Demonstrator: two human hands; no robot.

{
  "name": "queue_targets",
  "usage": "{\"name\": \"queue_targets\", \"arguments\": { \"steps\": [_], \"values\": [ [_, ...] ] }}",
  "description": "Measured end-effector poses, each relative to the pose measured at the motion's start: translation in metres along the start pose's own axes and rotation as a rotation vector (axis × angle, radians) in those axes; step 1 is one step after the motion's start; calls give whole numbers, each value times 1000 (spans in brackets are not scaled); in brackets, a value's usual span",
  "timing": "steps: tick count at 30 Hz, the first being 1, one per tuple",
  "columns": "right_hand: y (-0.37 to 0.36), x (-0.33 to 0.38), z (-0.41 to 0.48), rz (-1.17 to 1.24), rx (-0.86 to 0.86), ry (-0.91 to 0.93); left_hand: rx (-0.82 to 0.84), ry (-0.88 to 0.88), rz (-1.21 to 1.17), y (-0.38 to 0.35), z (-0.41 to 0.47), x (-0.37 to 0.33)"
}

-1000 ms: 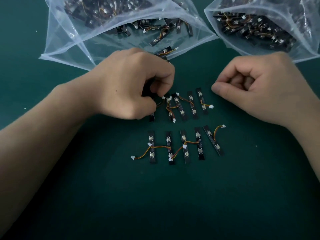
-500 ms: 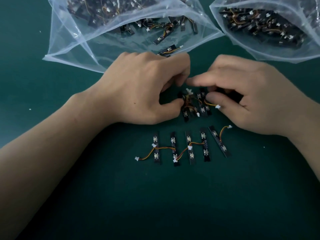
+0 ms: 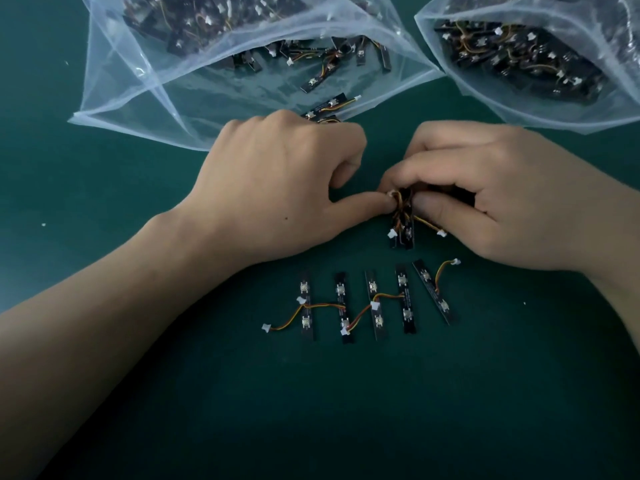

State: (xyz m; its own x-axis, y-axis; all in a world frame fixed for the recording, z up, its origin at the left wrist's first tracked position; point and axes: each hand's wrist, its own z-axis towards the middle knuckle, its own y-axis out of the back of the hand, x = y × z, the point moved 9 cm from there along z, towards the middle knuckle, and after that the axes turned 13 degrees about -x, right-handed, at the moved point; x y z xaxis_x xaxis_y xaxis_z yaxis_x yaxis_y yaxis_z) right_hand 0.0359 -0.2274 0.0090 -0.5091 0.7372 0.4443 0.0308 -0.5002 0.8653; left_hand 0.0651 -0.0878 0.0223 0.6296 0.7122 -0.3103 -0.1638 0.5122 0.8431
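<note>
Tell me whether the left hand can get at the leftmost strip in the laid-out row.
Probably yes: the left hand lies close to the leftmost strip, nothing lies between them, though its thumb touches the bundle the right hand grips.

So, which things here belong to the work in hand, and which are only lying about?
In use: bundle of wired strips, gripped by the right hand; left hand, thumb touching it; row of five strips.
Lying about for now: left bag, right bag, both holding more strips; green mat.
</note>
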Motion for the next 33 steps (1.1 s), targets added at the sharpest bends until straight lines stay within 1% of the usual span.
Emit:
{"name": "queue_targets", "arguments": {
  "steps": [4,7,8,10,11,13,15,16,19,23,25,27,31,32,33],
  "values": [
    [0,2,0,-41,-10,27,-9,-16,-56,0,-2,-3],
    [2,-3,-2,-67,-39,36,23,17,-267,2,-2,0],
    [5,-8,-4,-62,-55,30,57,-18,-349,3,-1,-7],
    [13,-21,-6,-53,-80,10,164,-180,-483,2,-6,-31],
    [17,-28,-7,-55,-94,-6,227,-262,-507,0,-11,-44],
    [23,-40,-9,-51,-122,-60,359,-371,-474,-9,-25,-62],
    [24,-44,-10,-40,-146,-95,406,-432,-388,-16,-38,-76],
    [23,-44,-10,-40,-154,-102,400,-466,-356,-19,-42,-82],
    [22,-44,-9,-54,-168,-122,310,-538,-321,-21,-45,-93],
    [23,-44,-10,-47,-170,-128,196,-472,-313,-16,-28,-76],
    [22,-41,-9,-47,-166,-114,144,-385,-286,-14,-19,-62],
    [20,-35,-8,-35,-145,-86,97,-312,-316,-10,-13,-55],
    [7,-12,-5,-10,-60,31,-28,-199,-572,11,1,-45],
    [5,-9,-5,-5,-46,46,-29,-172,-610,14,4,-37],
    [3,-6,-6,6,-42,59,41,-153,-639,13,5,-31]
  ]
}}
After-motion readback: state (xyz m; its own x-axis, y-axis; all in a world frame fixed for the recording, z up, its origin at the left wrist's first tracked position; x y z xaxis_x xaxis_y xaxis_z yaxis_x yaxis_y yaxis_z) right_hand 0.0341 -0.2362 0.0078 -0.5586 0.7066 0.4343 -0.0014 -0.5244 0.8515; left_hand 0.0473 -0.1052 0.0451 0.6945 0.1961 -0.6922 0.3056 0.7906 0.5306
